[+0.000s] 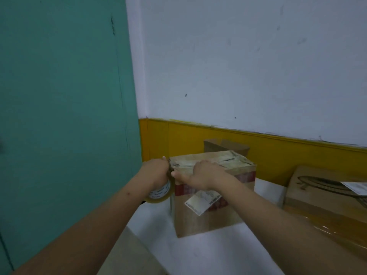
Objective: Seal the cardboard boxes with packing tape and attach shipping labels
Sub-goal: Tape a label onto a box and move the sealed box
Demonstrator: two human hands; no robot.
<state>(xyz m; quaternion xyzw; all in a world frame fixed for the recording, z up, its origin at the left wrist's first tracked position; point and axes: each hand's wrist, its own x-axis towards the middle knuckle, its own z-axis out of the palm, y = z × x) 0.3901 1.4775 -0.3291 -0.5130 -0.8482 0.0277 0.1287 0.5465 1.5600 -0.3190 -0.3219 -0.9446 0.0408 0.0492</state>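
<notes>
Right now, from the head camera, I see 1 cardboard box (210, 195) low in the middle, standing on a white table (208, 253). My left hand (156, 171) grips the roll of packing tape (161, 192) at the box's 9 o'clock corner. My right hand (198, 173) lies flat with straight fingers, pressing the top edge. Shiny tape already covers the lid, so I think the sealing of this box is nearly done. A paper label (200, 201) sits crooked on the front; I cannot tell if it is stuck down all over. At 3 o'clock a second box (317, 193) shows a slip of paper (355, 187) too. At 12 o'clock a small box (226, 145) peeks out behind; whether it is sealed is hidden.
</notes>
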